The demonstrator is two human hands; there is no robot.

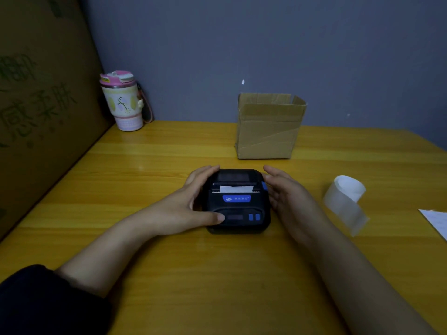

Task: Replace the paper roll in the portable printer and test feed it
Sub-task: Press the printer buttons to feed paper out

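Both hands are placed at the printer (236, 201), mid-counter. Left hand (193, 201) is wrapped around the printer's left side, fingers curled along the far left edge, thumb (212, 217) laid on the front panel next to the small dark display; the unit is gripped loosely. Right hand (287, 192) is held open, palm facing the printer's right side, fingers extended, just beside the blue side latch (264, 186); contact cannot be told, nothing is grasped. Lid is seen closed, a short white paper strip (236, 189) is shown sticking out of the slot. Two blue buttons (254, 217) are seen on the front panel.

Far left, a large cardboard sheet (41, 105) with green print is leaned upright. A pink-lidded tumbler (122, 100) is stood at the back left corner of the counter (169, 274). An open cardboard box (268, 126) is set behind the printer, apart from it. Right of the hands, a paper roll (346, 201) is laid partly unwound. A white sheet (436, 221) is cut off by the right edge.
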